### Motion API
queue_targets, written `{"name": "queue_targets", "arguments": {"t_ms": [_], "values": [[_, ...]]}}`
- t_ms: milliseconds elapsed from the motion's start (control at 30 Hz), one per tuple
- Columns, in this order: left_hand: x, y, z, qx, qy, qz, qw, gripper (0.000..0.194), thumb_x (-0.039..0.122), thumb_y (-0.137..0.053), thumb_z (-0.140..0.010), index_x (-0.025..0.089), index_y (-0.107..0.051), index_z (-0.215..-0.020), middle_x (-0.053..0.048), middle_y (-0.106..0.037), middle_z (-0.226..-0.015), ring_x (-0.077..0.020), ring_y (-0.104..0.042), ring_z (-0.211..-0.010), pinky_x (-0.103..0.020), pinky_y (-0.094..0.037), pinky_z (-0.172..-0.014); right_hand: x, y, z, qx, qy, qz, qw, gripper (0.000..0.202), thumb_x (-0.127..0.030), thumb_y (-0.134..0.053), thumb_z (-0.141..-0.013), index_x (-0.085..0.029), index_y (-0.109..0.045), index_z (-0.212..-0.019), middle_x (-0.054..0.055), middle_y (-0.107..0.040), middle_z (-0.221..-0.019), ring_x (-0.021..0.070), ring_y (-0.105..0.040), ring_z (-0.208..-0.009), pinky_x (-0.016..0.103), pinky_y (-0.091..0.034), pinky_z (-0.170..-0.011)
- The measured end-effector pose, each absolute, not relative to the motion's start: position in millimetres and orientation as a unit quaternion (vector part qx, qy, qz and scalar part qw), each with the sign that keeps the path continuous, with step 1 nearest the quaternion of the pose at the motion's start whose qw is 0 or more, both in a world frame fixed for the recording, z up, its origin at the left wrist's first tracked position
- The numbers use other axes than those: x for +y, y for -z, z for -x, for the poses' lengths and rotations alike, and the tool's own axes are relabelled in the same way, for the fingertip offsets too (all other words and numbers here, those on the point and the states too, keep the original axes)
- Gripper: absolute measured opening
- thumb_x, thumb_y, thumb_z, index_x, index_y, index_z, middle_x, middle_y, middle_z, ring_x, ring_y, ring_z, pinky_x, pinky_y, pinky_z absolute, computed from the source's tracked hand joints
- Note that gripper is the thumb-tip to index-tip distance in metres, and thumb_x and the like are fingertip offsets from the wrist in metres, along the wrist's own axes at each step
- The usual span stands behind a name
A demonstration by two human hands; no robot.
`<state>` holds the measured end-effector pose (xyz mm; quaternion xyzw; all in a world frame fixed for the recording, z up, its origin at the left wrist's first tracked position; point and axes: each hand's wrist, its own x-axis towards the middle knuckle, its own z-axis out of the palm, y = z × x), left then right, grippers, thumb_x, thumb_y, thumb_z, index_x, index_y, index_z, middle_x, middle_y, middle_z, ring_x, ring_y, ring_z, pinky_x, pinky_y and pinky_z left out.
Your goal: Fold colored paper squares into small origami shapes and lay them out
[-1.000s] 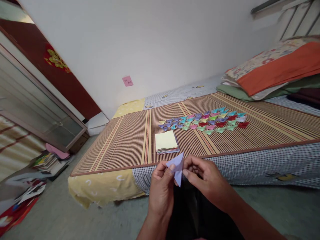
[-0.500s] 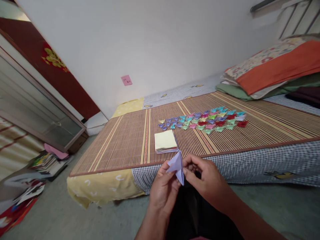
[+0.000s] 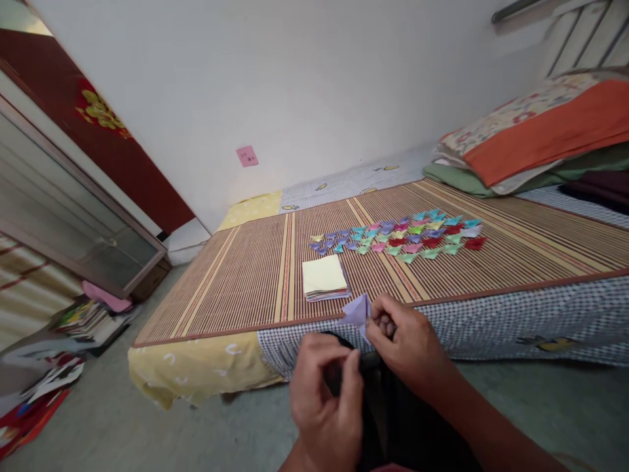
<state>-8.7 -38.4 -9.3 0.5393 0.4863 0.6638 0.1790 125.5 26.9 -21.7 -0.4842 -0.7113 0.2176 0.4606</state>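
Note:
A folded lavender paper [image 3: 358,313] is pinched between the thumb and fingers of my right hand [image 3: 405,337], just over the bed's front edge. My left hand [image 3: 327,393] is below and to the left, apart from the paper, its thumb and index fingertips close together with nothing visible between them. Behind the folded paper, a stack of square paper sheets [image 3: 325,278] with a pale yellow one on top lies on the striped mat [image 3: 246,275]. Several small folded paper pieces [image 3: 417,231] in many colours are laid out in rows farther back.
Folded bedding [image 3: 545,131] in orange, floral and green is piled at the back right. On the left stands a glass-panelled door [image 3: 73,190], with books [image 3: 86,318] low beside it. A pink note [image 3: 246,156] is on the wall.
My left hand has let go of the lavender paper and moved down towards me. My right hand has shifted slightly right and up with the paper.

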Motion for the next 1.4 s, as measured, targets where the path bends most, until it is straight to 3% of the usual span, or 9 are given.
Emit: {"name": "queue_targets", "arguments": {"t_ms": [100, 200, 600, 967, 1067, 1200, 1400], "values": [[-34, 11, 8, 0.542, -0.575, -0.552, 0.267, 0.009, 0.026, -0.071, -0.091, 0.022, -0.066, -0.084, 0.0, -0.062, -0.077, -0.016, -0.055, -0.069, -0.026, -0.043, -0.065, 24, 20, -124, -0.734, -0.199, 0.445, 0.473, 0.016, -0.015, -0.053, -0.083, -0.025, -0.046, -0.072, -0.003, -0.052, -0.063, 0.0149, -0.053, -0.057, 0.025, -0.042, -0.055], [-24, 14, 9, 0.562, -0.551, -0.544, 0.292, 0.01, 0.028, -0.067, -0.093, 0.021, -0.063, -0.088, 0.001, -0.062, -0.078, -0.0153, -0.056, -0.069, -0.025, -0.045, -0.066, 19, 20, -122, -0.75, -0.182, 0.395, 0.498, 0.015, -0.013, -0.053, -0.086, -0.024, -0.05, -0.076, -0.002, -0.056, -0.067, 0.0151, -0.055, -0.06, 0.025, -0.044, -0.059], [-22, 7, 19, 0.625, -0.38, -0.659, 0.175, 0.022, 0.02, -0.042, -0.1, 0.019, -0.063, -0.092, -0.005, -0.069, -0.077, -0.0205, -0.063, -0.068, -0.03, -0.039, -0.065, 14, 28, -114, -0.802, -0.003, 0.35, 0.483, 0.021, -0.003, -0.05, -0.093, -0.02, -0.052, -0.081, 0.004, -0.058, -0.074, 0.0203, -0.058, -0.068, 0.031, -0.045, -0.064], [-25, -4, 21, 0.594, -0.381, -0.683, 0.189, 0.029, 0.017, -0.047, -0.1, 0.019, -0.062, -0.076, 0.001, -0.065, -0.068, -0.0134, -0.058, -0.06, -0.023, -0.039, -0.058, 11, 32, -115, -0.79, -0.014, 0.349, 0.503, 0.017, -0.002, -0.052, -0.094, -0.019, -0.054, -0.09, 0.005, -0.063, -0.081, 0.0211, -0.063, -0.073, 0.031, -0.051, -0.068], [-26, 3, 20, 0.573, -0.426, -0.687, 0.135, 0.021, 0.012, -0.052, -0.098, 0.018, -0.071, -0.096, -0.003, -0.076, -0.083, -0.0156, -0.07, -0.072, -0.023, -0.051, -0.068, 10, 31, -114, -0.784, -0.018, 0.345, 0.515, 0.018, -0.001, -0.052, -0.093, -0.019, -0.054, -0.092, 0.005, -0.064, -0.081, 0.0201, -0.063, -0.072, 0.03, -0.052, -0.068], [-27, 17, 21, 0.532, -0.481, -0.695, 0.047, 0.042, 0.006, -0.051, -0.097, 0.013, -0.06, -0.138, -0.014, -0.078, -0.121, -0.018, -0.077, -0.1, -0.025, -0.058, -0.088, 8, 26, -112, -0.78, 0.002, 0.325, 0.535, 0.019, 0.0, -0.051, -0.093, -0.019, -0.055, -0.094, 0.005, -0.066, -0.083, 0.0202, -0.066, -0.077, 0.03, -0.054, -0.072], [-32, 18, 20, 0.521, -0.484, -0.701, 0.051, 0.043, 0.005, -0.046, -0.098, 0.014, -0.064, -0.136, -0.013, -0.078, -0.122, -0.0189, -0.075, -0.109, -0.027, -0.058, -0.094, 7, 24, -112, -0.778, 0.029, 0.306, 0.548, 0.019, 0.0, -0.053, -0.093, -0.017, -0.057, -0.097, 0.008, -0.069, -0.088, 0.0203, -0.068, -0.083, 0.031, -0.055, -0.079]]}}
